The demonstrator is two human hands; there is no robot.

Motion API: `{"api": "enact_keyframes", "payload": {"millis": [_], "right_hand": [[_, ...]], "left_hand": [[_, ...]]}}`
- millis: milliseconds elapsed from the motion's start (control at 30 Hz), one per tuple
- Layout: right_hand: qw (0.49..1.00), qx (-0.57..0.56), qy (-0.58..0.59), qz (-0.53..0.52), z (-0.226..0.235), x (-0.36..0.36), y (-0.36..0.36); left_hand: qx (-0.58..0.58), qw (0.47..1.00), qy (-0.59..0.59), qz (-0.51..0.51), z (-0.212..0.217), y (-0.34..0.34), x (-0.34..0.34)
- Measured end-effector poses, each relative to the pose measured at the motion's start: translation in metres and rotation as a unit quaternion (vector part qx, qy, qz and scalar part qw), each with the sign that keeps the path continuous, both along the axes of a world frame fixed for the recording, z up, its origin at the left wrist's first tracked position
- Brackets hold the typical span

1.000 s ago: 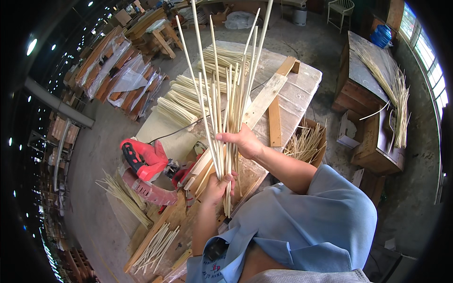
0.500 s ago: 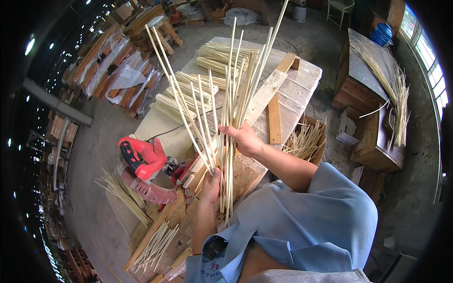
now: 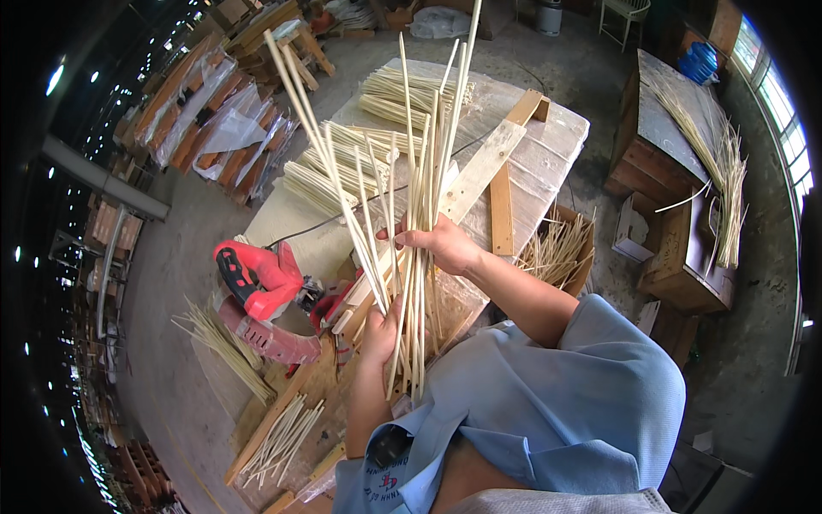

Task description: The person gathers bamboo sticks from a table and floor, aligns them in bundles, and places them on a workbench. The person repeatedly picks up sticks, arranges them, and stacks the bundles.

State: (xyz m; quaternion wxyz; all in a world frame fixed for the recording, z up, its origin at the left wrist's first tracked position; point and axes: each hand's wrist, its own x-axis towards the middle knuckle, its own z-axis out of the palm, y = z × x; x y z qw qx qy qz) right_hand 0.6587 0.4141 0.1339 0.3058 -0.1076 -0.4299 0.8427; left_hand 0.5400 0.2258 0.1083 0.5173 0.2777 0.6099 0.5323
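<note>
A loose, upright bundle of long pale rattan sticks point(image 3: 417, 287) fans out above the table, its upper ends spread apart. My right hand point(image 3: 441, 246) is closed round the bundle at mid-height. Lower down, my left hand point(image 3: 380, 332) grips the sticks near their bottom ends, several of them splaying to the left. Beside my left hand stands a red power saw point(image 3: 265, 278) with a dusty, curved blade guard. Sorted bundles of cut sticks point(image 3: 338, 176) lie on the table beyond my hands. Some fingers are hidden behind the sticks.
The worktable point(image 3: 561, 141) carries a wooden plank frame point(image 3: 501, 210). A box of offcut sticks point(image 3: 556, 253) stands at its right. Short sticks point(image 3: 287, 437) lie at the lower left, longer ones point(image 3: 227, 351) behind the saw. A cabinet point(image 3: 629, 150) with long strands stands farther right.
The bundle has shifted slightly left and down at its upper ends, and its sticks are arranged differently. My left hand has turned a little, and both hands still hold sticks.
</note>
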Motion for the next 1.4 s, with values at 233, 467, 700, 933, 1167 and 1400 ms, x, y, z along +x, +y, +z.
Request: {"api": "enact_keyframes", "payload": {"millis": [233,467,700,933,1167,1400], "right_hand": [[0.996,-0.07,0.038,0.033,-0.002,0.007,-0.001],[0.986,-0.096,0.106,0.086,-0.018,0.023,-0.003],[0.988,-0.14,0.043,-0.045,-0.037,0.053,0.004],[0.945,-0.133,0.053,-0.294,-0.04,0.147,0.071],[0.952,-0.004,0.06,-0.302,0.009,0.302,0.092],[0.862,0.04,-0.038,-0.505,0.025,0.412,0.057]], "left_hand": [[-0.011,0.994,0.113,-0.008,-0.012,0.0,-0.003],[-0.095,0.923,0.356,-0.107,0.012,0.026,0.015],[-0.147,0.87,0.383,-0.274,-0.002,0.056,0.028],[-0.076,0.942,0.321,-0.057,-0.019,0.056,-0.019],[-0.266,0.727,0.632,-0.023,-0.086,0.041,-0.045],[-0.07,0.84,0.513,-0.164,-0.035,0.07,0.012]]}}
